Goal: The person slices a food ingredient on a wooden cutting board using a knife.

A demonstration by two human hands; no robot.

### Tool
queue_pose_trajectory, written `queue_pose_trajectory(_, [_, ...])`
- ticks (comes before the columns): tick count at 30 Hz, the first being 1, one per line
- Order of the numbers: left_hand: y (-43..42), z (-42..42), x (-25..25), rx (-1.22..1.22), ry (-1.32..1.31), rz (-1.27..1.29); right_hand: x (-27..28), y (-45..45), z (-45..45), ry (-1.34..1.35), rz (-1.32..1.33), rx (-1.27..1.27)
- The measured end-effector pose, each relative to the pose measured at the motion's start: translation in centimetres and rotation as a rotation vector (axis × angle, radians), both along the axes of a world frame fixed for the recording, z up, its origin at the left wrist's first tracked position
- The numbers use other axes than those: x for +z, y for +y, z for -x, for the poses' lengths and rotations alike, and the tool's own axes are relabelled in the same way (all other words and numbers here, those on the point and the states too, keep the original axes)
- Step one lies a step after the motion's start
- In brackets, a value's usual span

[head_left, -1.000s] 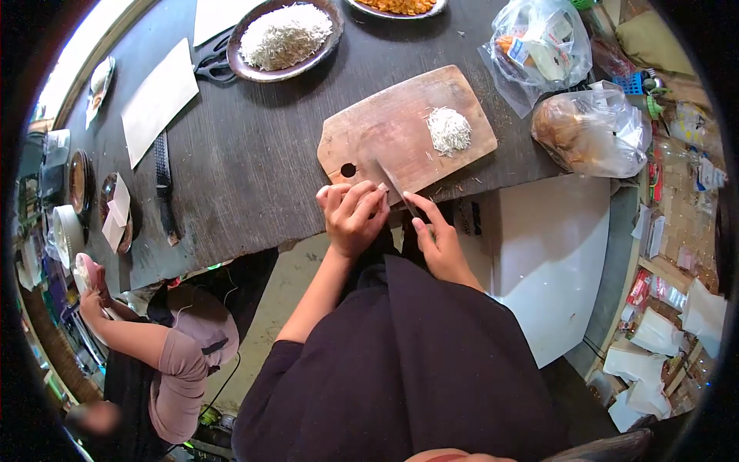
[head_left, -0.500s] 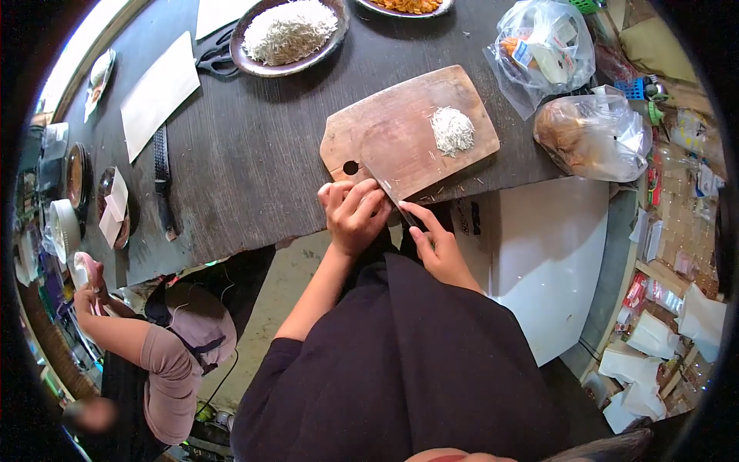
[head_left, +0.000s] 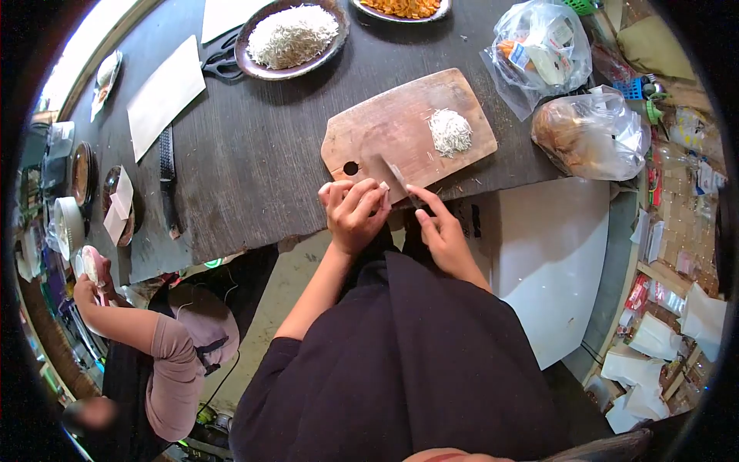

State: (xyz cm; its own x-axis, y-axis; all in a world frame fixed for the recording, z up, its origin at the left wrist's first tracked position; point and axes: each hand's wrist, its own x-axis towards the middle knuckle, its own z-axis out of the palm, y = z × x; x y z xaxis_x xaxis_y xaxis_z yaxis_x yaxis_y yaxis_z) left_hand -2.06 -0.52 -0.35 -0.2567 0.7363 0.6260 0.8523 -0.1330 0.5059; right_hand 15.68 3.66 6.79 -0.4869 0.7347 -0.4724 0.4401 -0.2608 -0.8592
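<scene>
A dark wood-grained table [head_left: 246, 177] holds a flat brown wooden cutting board [head_left: 385, 127]. At the board's near edge are the left hand [head_left: 354, 215], fingers curled closed, and the right hand [head_left: 444, 237], gripping a grey metal knife [head_left: 393, 175]; a low mound of white slivers [head_left: 449, 132] lies on the board's right half, and a small white piece [head_left: 384, 185] sits pinched at the left fingertips.
</scene>
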Motion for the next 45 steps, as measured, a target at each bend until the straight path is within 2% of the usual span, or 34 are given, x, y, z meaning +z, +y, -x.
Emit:
queue_pose_trajectory(3, [0.1,-0.1,-0.1,-0.003,-0.001,0.0,-0.3,0.0,-0.4,0.007,-0.151,-0.001])
queue_pose_trajectory(8, [0.0,0.0,0.3,-0.01,-0.008,0.01,-0.7,-1.3,-0.3,0.01,-0.26,0.074])
queue_pose_trajectory(16, [0.1,-0.2,0.1,0.001,0.004,-0.018,-2.3,1.0,-1.4,-0.186,-0.57,-0.019])
queue_pose_trajectory(21, [0.0,-0.1,0.0,0.008,0.013,-0.013,-1.7,0.6,-1.1,-0.084,-0.646,-0.033])
queue_pose_trajectory(22, [0.1,-0.1,-0.1,0.008,0.007,-0.017,-1.3,0.0,-0.8,-0.086,-0.644,-0.031])
queue_pose_trajectory(24, [0.0,-0.1,-0.2,0.008,-0.002,-0.017,-0.2,-1.2,-0.5,-0.025,-0.33,0.028])
queue_pose_trajectory(31, [-0.3,0.1,0.0,0.0,-0.001,0.009,-0.2,-2.1,-0.2,-0.005,-0.195,0.045])
queue_pose_trajectory(41, [-0.3,0.1,-0.3,0.005,0.021,0.016,-0.8,-2.6,-0.1,0.045,-0.188,0.018])
queue_pose_trajectory(43, [-0.3,0.0,-0.3,0.003,0.02,0.02,-0.2,-2.4,0.0,0.005,-0.059,0.028])
queue_pose_trajectory(45, [-0.4,0.1,-0.4,0.0,0.016,0.024,-0.5,-2.5,0.1,0.022,-0.064,0.023])
